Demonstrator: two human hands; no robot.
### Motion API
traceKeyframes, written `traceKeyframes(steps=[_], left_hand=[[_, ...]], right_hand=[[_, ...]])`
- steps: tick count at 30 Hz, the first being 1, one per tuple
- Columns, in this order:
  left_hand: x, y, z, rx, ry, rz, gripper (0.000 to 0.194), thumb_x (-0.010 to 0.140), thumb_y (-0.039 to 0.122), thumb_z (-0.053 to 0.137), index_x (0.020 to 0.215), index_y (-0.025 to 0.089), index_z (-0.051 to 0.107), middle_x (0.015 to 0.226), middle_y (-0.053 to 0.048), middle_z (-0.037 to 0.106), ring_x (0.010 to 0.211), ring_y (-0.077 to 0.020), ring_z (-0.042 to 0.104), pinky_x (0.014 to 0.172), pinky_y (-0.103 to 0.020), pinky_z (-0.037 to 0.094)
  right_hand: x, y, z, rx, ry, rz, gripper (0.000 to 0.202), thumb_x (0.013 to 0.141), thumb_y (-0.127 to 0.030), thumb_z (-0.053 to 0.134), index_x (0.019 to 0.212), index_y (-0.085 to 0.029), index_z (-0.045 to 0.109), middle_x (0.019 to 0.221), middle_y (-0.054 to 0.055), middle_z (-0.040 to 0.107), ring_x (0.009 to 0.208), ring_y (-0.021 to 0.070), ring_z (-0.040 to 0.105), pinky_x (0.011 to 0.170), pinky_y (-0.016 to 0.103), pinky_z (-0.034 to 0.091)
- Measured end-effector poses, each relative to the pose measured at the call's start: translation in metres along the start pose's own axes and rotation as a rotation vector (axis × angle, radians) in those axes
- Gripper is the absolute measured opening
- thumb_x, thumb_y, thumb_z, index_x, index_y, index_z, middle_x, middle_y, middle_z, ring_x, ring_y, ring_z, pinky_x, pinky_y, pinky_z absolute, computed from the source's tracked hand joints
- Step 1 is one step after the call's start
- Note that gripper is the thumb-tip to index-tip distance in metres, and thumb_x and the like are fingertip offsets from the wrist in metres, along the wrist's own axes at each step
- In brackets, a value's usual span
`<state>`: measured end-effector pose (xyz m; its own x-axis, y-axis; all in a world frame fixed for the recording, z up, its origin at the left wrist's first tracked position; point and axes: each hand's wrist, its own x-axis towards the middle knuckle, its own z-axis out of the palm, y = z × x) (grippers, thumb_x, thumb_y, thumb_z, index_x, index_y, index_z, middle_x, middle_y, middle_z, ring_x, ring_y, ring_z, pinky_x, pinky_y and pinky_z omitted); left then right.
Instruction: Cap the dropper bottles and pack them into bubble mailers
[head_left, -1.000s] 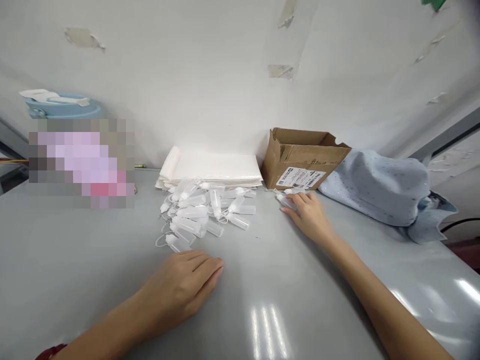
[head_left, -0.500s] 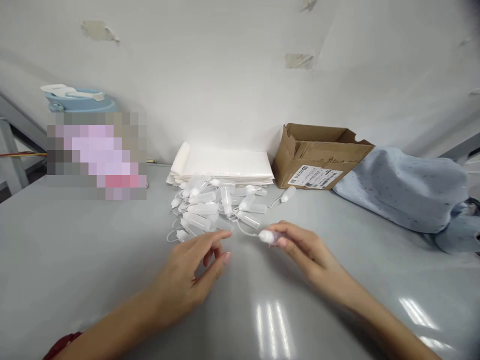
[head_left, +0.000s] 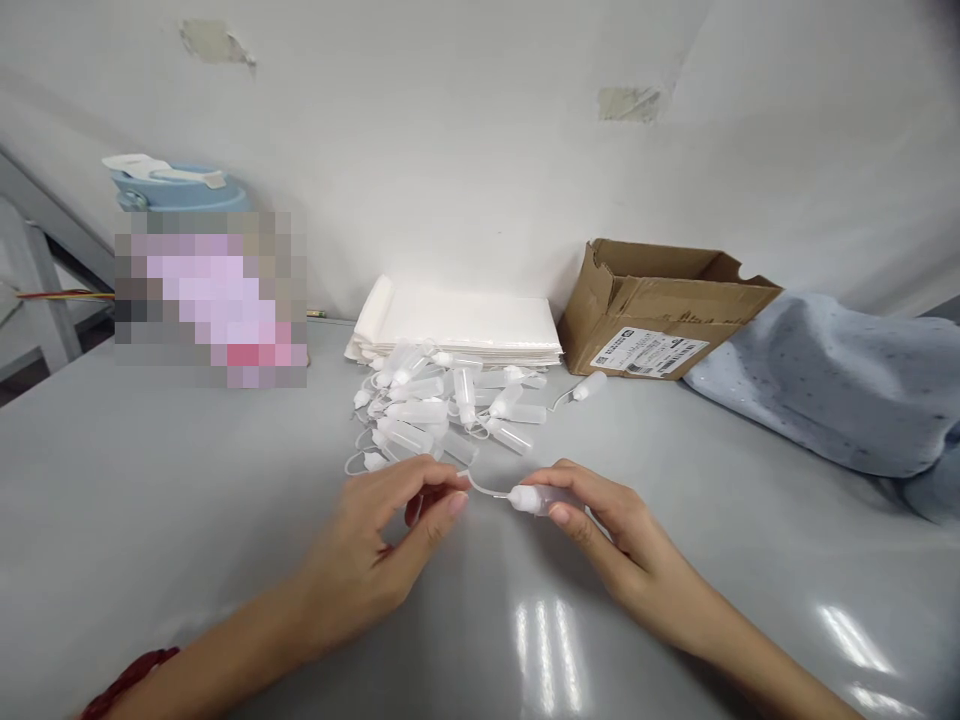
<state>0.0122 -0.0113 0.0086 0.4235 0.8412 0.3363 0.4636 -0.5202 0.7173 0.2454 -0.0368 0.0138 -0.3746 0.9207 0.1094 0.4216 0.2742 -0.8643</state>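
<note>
Above table (head_left: 300,440), right hand (head_left: 628,535) holds bottle (head_left: 529,499); left hand (head_left: 371,535) touches strap (head_left: 484,489).

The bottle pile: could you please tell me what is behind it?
Behind the bottle pile lies a flat white stack, its front edge partly hidden by the pile.

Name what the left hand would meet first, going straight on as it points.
The left hand would probably meet the thin strap, which it may be touching, then the white cap of the squeeze bottle in the right hand; depth is unclear.
</note>
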Motion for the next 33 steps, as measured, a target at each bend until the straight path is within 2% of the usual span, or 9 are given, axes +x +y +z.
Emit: traceKeyframes(steps=[3, 7, 12, 18, 28, 33], left_hand=[[0.0016, 0.0026, -0.0016, 0.007, 0.004, -0.018, 0.009, 0.090, 0.023, 0.052, 0.089, 0.022, 0.061, 0.069, 0.005, 0.063, 0.061, -0.0088, 0.058, 0.054, -0.015, 0.045], [0.0015, 0.0046, -0.0020, 0.003, -0.018, 0.007, 0.017, 0.091, 0.019, 0.049, 0.078, 0.019, 0.061, 0.065, 0.003, 0.060, 0.056, -0.0089, 0.054, 0.050, -0.016, 0.042], [-0.0022, 0.0014, 0.0044, -0.090, -0.017, 0.130, 0.015, 0.090, 0.012, 0.049, 0.087, 0.019, 0.063, 0.071, 0.001, 0.061, 0.060, -0.0094, 0.054, 0.055, -0.019, 0.043], [-0.0022, 0.0038, 0.0058, -0.120, -0.013, 0.166, 0.016, 0.090, 0.011, 0.050, 0.090, 0.020, 0.064, 0.072, 0.000, 0.062, 0.060, -0.0104, 0.056, 0.055, -0.020, 0.045], [-0.0038, 0.0019, 0.0042, -0.131, -0.053, 0.152, 0.017, 0.089, 0.010, 0.051, 0.092, 0.020, 0.065, 0.075, -0.001, 0.063, 0.065, -0.0113, 0.058, 0.059, -0.021, 0.047], [-0.0038, 0.0046, 0.0027, -0.123, -0.060, 0.149, 0.017, 0.089, 0.010, 0.051, 0.091, 0.019, 0.066, 0.075, -0.002, 0.063, 0.065, -0.0115, 0.058, 0.058, -0.020, 0.047]], right_hand=[[0.0001, -0.0018, 0.0007, -0.002, -0.015, 0.001, 0.019, 0.097, -0.022, 0.043, 0.107, -0.028, 0.058, 0.094, -0.004, 0.062, 0.087, 0.0093, 0.058, 0.077, 0.019, 0.042], [-0.0001, -0.0030, 0.0014, -0.013, -0.010, -0.019, 0.020, 0.097, -0.020, 0.043, 0.108, -0.027, 0.058, 0.092, -0.004, 0.061, 0.084, 0.0090, 0.057, 0.076, 0.020, 0.042], [-0.0018, -0.0045, 0.0058, -0.020, 0.009, -0.059, 0.021, 0.096, -0.018, 0.044, 0.110, -0.026, 0.057, 0.095, -0.002, 0.063, 0.086, 0.0102, 0.059, 0.076, 0.021, 0.044], [-0.0039, -0.0038, 0.0090, -0.025, 0.011, -0.078, 0.022, 0.096, -0.018, 0.044, 0.111, -0.025, 0.058, 0.098, 0.000, 0.065, 0.089, 0.0130, 0.061, 0.078, 0.024, 0.047], [-0.0042, -0.0069, 0.0063, -0.035, 0.019, -0.113, 0.024, 0.095, -0.015, 0.045, 0.112, -0.025, 0.058, 0.096, -0.001, 0.065, 0.086, 0.0116, 0.060, 0.076, 0.022, 0.047], [-0.0033, -0.0076, 0.0065, -0.043, 0.013, -0.096, 0.022, 0.095, -0.015, 0.044, 0.110, -0.022, 0.058, 0.094, 0.001, 0.064, 0.085, 0.0116, 0.060, 0.075, 0.022, 0.047]])
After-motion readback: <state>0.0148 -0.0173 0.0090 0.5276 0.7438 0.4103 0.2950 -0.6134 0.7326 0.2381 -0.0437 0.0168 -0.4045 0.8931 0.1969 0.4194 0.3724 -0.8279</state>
